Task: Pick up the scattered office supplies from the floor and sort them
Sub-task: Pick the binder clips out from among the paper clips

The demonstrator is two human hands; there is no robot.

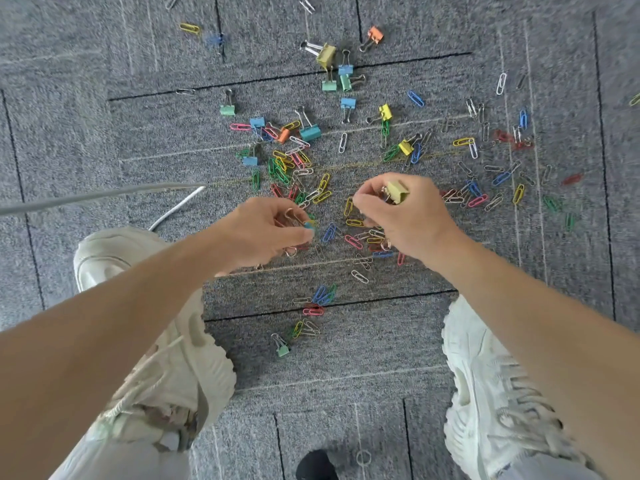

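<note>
Coloured paper clips (291, 174) and binder clips (310, 131) lie scattered over the grey carpet (381, 341). My right hand (401, 216) holds a pale yellow binder clip (397, 192) between curled fingers, just above the pile. My left hand (266, 230) pinches a small blue binder clip (309, 227) with metal loops showing in its fingers. A cluster of binder clips (332, 69) lies farther off. More paper clips (478, 197) spread out to the right, and a few (313, 306) lie nearer my feet with a green binder clip (282, 348).
My two pale sneakers stand on the carpet, left (156, 341) and right (491, 386). A white cable (173, 209) and a grey rod (86, 199) run in from the left. A dark object (315, 465) sits at the bottom edge.
</note>
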